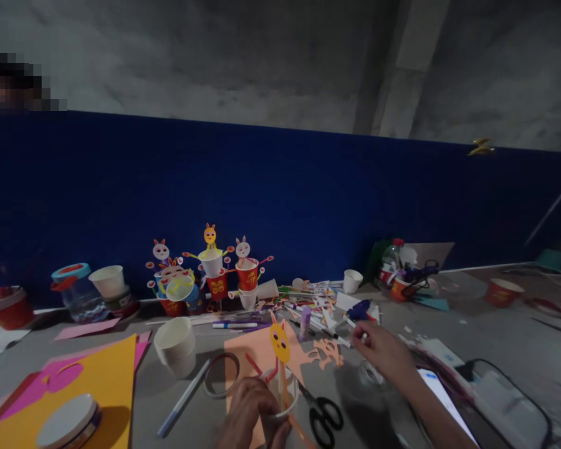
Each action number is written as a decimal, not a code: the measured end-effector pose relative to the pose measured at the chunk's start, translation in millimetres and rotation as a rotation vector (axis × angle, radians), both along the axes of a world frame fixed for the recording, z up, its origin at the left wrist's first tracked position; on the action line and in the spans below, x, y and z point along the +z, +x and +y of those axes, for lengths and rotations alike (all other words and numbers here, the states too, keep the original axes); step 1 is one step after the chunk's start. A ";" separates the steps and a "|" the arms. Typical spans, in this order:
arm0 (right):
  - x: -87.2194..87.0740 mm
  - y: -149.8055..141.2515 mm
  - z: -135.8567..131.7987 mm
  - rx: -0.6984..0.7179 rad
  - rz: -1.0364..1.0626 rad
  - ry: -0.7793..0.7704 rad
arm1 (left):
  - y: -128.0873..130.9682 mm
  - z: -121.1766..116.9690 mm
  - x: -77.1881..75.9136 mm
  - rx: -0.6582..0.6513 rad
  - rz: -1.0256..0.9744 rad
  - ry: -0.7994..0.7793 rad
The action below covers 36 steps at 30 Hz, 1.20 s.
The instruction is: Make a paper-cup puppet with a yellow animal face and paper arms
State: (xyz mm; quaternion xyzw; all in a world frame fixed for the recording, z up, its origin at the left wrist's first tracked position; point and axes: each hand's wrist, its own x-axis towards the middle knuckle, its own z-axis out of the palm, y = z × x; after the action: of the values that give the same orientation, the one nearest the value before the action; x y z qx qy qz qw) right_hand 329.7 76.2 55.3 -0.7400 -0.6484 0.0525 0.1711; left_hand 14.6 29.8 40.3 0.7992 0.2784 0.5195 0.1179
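Note:
My left hand (257, 405) is closed on a white paper cup (290, 399) at the bottom middle. A yellow paper bunny head (279, 342) with orange ears stands up out of the cup on an orange paper strip. My right hand (378, 346) reaches over the table to the right of the cup, its fingers curled together. A small white bit shows at its fingertips, too unclear to name. Just beyond those fingers is a dark blue tool (359, 310). Black-handled scissors (326, 419) lie right beside the cup, and a peach paper sheet (243, 343) is partly under my left hand.
Finished cup figures (210, 262) stand along the blue partition (280, 187). Stacked white cups (175, 349), a tape roll (221, 375), a marker (183, 399) and a white-lidded tub (70, 424) sit left. A purple glue stick (305, 322) stands mid-table; a phone (444, 405) lies right.

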 end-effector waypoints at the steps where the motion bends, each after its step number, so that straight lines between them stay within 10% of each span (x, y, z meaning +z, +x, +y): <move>1: 2.5 -13.9 -13.5 0.099 0.056 0.020 | 1.3 -0.6 0.8 -0.011 0.016 0.008; 4: 11.7 -53.2 -51.9 0.444 0.403 0.279 | 5.6 -4.2 6.4 -0.024 0.013 0.003; 10: 27.0 -91.9 -79.8 0.803 0.434 0.455 | 9.2 -15.5 19.7 0.009 0.031 -0.012; 21: 15.8 -110.7 -73.4 0.823 0.852 0.338 | 7.6 -17.9 19.6 -0.040 0.022 -0.003; 30: 28.4 -104.3 -76.1 0.758 0.820 0.204 | 7.6 -17.7 38.9 -0.051 0.111 0.154; 36: 36.2 -101.2 -69.4 0.864 0.648 0.381 | 7.0 -19.0 44.3 -0.020 0.111 0.229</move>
State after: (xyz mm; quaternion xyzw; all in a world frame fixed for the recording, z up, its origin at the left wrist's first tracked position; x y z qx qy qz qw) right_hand 228.5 6.8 91.5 -0.3100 -0.8044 0.2241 0.4546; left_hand 21.6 10.9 84.6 0.8378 0.2154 0.5015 0.0157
